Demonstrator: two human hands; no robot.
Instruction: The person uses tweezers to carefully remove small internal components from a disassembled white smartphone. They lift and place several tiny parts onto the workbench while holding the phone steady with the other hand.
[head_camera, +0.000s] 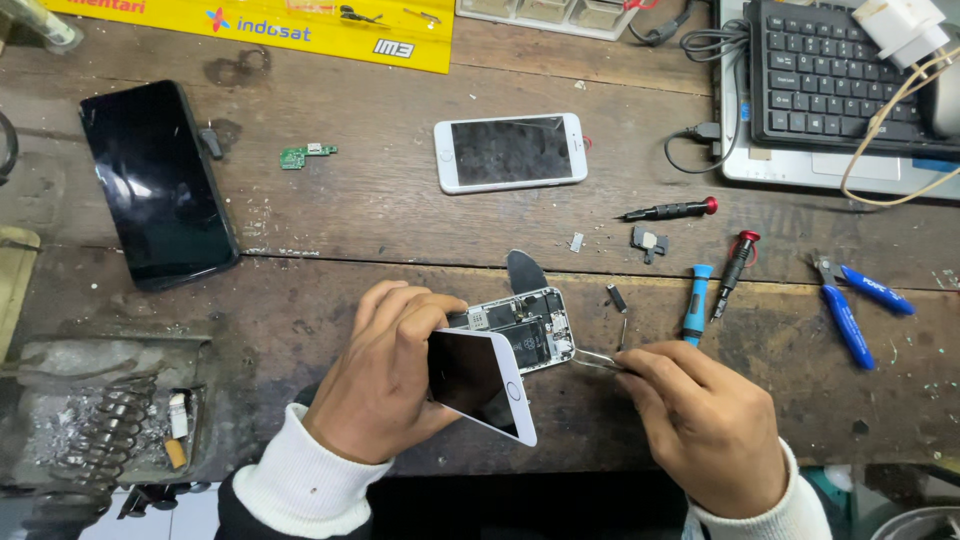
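Beside blue screwdriver (697, 303): left hand (385, 385) fingers clamped on opened phone (510, 350); right hand (705, 425) pinching, probably, tweezers (597, 361).

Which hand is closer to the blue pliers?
The right hand. It sits just left of and below the blue pliers, holding tweezers. The left hand is far across, on the other side of the opened phone, gripping its lifted white screen.
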